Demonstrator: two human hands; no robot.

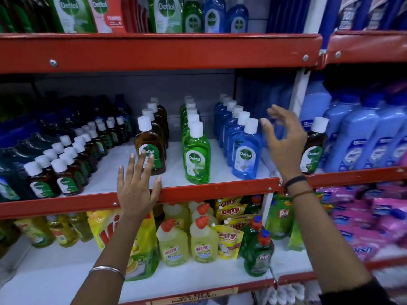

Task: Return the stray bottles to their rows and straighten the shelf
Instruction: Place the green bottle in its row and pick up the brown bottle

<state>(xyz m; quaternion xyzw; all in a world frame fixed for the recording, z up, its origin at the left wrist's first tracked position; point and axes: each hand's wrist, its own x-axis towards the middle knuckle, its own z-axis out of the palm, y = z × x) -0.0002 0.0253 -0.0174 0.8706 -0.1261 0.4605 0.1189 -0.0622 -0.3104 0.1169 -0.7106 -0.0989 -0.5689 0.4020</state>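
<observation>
On the middle shelf (pixel 220 188) stand rows of white-capped bottles: a brown row (pixel 149 148), a green row (pixel 196 155) and a blue row (pixel 246 150). One brown bottle (pixel 313 148) stands alone to the right, beyond the white upright, among tall blue bottles. My left hand (pixel 136 186) is spread flat in front of the brown row's front bottle, over the shelf's red edge, holding nothing. My right hand (pixel 284 139) is raised between the blue row and the lone brown bottle, fingers apart and blurred, empty.
Small dark bottles (pixel 66 168) fill the shelf's left side in rows. Tall light-blue bottles (pixel 361 142) crowd the right bay. Yellow and green cleaner bottles (pixel 202 241) and pouches stand on the shelf below, pink packs (pixel 374 216) at the right. More bottles line the top shelf (pixel 176 51).
</observation>
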